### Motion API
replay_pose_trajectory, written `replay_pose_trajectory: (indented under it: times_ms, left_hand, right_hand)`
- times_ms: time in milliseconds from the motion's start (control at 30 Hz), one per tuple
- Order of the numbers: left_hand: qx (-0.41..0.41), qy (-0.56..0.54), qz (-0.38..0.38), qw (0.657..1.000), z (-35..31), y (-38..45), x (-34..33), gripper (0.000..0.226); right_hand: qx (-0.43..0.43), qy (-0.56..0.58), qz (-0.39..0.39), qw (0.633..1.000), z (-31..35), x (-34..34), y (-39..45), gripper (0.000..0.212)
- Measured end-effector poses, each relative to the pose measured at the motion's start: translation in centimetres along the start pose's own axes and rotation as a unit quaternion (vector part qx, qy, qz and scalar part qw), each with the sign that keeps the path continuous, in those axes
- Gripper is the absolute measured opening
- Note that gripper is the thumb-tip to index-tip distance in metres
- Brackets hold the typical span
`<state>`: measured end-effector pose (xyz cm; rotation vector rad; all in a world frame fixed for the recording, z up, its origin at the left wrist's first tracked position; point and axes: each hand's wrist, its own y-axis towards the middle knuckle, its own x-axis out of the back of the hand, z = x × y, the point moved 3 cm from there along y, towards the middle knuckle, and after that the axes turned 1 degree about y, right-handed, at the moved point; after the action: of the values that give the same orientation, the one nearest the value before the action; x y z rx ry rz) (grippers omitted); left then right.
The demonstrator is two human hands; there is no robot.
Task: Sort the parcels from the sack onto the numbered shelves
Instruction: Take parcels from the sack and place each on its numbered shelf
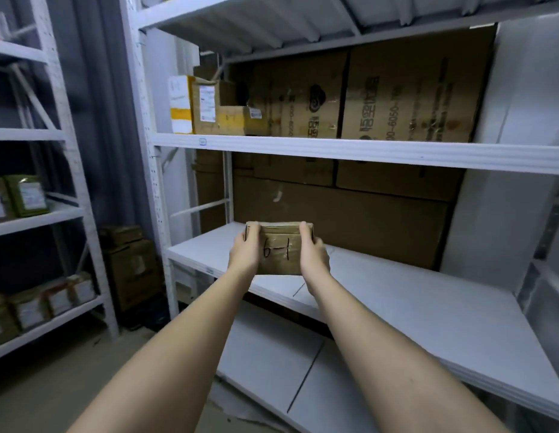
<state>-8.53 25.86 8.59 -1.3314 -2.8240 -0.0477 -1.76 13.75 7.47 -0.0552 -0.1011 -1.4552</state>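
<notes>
White shelf (397, 295): both hands grip parcel (279, 250) marked "6-1".

In front of me a white shelf (397, 295) crosses the middle of the frame. The shelf above (334, 150) carries big brown cartons (409, 89) at centre and small boxes (209, 107) at its left end. At the left edge, another rack (37, 214) holds green packets (27, 195).

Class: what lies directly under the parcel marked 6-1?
Under the parcel, held by the left hand and right hand, is the white shelf. Whether they touch is hidden.
</notes>
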Motion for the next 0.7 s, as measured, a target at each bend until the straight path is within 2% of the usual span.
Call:
replay_pose_trajectory:
  times_ms: [133, 300, 433, 567, 700]
  left_hand:
    - [-0.084, 0.000, -0.054, 0.995, -4.2, 5.2, 1.8, 0.077]
    - [-0.190, 0.004, -0.121, 0.974, -10.6, 10.5, 3.1, 0.073]
    - [-0.260, 0.021, -0.168, 0.951, -14.8, 13.8, 3.9, 0.073]
    - [-0.308, 0.035, -0.157, 0.938, -17.7, 17.2, 4.0, 0.059]
    - [-0.322, -0.003, -0.095, 0.942, -19.5, 21.0, 3.6, 0.060]
  right_hand:
    - [0.082, 0.011, 0.008, 0.997, 5.5, -4.0, 4.4, 0.058]
    - [0.182, 0.008, -0.012, 0.983, 12.8, -7.6, 9.0, 0.060]
    - [0.226, 0.045, -0.015, 0.973, 16.9, -9.7, 11.2, 0.059]
    - [0.278, 0.019, -0.057, 0.959, 19.9, -10.5, 14.1, 0.058]
    - [0.321, -0.003, -0.102, 0.942, 21.7, -11.1, 16.8, 0.054]
